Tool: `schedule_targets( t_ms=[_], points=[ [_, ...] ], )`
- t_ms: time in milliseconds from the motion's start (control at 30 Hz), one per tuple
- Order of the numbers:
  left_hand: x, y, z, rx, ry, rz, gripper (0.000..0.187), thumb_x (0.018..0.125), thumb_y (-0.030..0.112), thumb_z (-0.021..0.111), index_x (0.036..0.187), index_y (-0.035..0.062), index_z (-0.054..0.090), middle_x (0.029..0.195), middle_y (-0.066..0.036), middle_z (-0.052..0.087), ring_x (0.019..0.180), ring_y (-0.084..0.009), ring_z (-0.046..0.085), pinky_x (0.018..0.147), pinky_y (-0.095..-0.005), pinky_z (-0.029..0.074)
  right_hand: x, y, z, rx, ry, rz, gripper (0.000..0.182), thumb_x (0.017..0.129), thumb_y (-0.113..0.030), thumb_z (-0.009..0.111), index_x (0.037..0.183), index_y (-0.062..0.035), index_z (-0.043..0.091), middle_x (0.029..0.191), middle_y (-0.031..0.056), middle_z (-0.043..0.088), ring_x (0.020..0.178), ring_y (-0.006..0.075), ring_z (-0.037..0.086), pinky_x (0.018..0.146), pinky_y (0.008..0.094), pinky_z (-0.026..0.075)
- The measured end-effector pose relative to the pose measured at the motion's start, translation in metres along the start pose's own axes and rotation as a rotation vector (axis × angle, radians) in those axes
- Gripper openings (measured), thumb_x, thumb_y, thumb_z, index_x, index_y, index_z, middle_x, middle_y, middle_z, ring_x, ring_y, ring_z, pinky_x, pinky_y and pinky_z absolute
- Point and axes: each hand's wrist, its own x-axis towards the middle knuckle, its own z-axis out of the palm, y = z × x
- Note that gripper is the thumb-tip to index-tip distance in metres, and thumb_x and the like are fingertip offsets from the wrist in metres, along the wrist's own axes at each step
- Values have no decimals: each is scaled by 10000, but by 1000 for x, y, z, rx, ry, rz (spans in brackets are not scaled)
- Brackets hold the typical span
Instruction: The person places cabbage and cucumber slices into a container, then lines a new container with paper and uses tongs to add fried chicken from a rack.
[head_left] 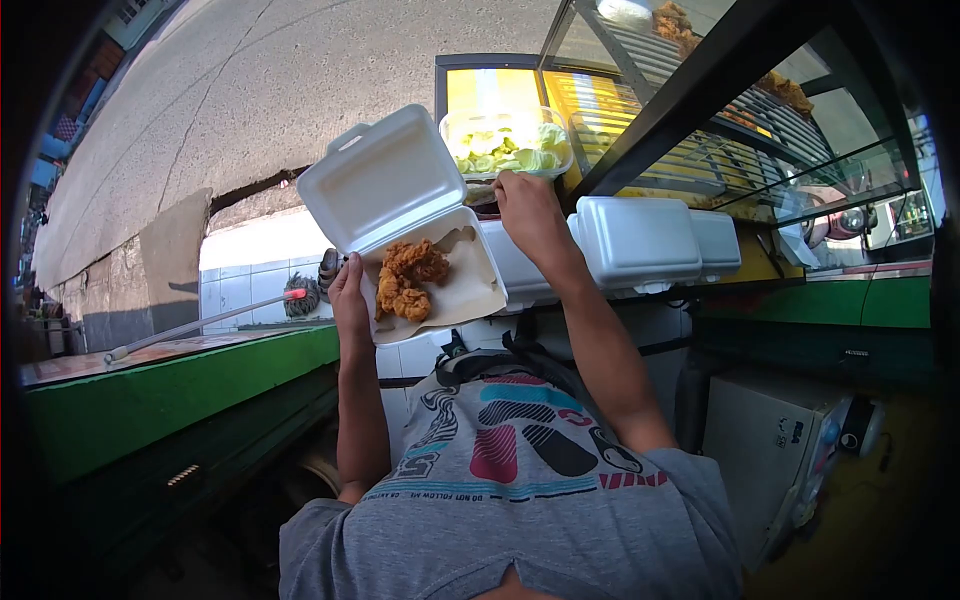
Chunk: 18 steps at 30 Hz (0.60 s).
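Observation:
My left hand (pixel 350 293) grips the left side of an open white foam box (pixel 385 178), its lid tilted back. Inside, fried chicken (pixel 408 278) rests on brown paper (pixel 468 268). To the right, my right hand (pixel 530 210) is closed at the front edge of a clear tub (pixel 570 150) of sliced green vegetables (pixel 505 150). What its fingers pinch, if anything, is too small to tell. Closed white foam boxes (pixel 637 240) stand right of my right forearm, and another box lies partly under that forearm.
A glass display case (pixel 690 110) with fried pieces (pixel 680 25) on racks rises at the upper right. A green ledge (pixel 200 395) runs along the left. A mop (pixel 300 295) lies beyond it. A grey cabinet (pixel 755 440) stands at the lower right.

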Motion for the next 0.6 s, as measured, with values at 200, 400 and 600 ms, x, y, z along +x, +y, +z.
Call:
schedule_targets(
  t_ms=[200, 400, 600],
  points=[
    [-13, 3, -5, 4, 20, 20, 342, 961, 255, 582, 1111, -42, 663, 978, -39, 664, 879, -86, 575, 805, -234, 443, 58, 31, 51, -141, -582, 214, 216, 767, -3, 585, 958, 25, 682, 985, 243, 671, 976, 380, 648, 788, 469, 539],
    [-16, -9, -12, 12, 30, 11, 376, 960, 271, 579, 1133, -55, 651, 1036, -68, 671, 961, -109, 571, 897, -253, 407, 73, 28, 65, -337, -912, 269, 398, 643, -37, 613, 1034, -29, 690, 1037, 195, 672, 966, 349, 659, 780, 463, 530],
    [-19, -18, -16, 129, 42, -1, 396, 956, 287, 583, 1171, -41, 637, 1097, -90, 667, 1038, -131, 565, 959, -264, 390, 89, 31, 77, -414, -1044, 212, 378, 633, -52, 593, 989, -55, 721, 993, 184, 687, 928, 336, 672, 810, 480, 515]
  ],
)
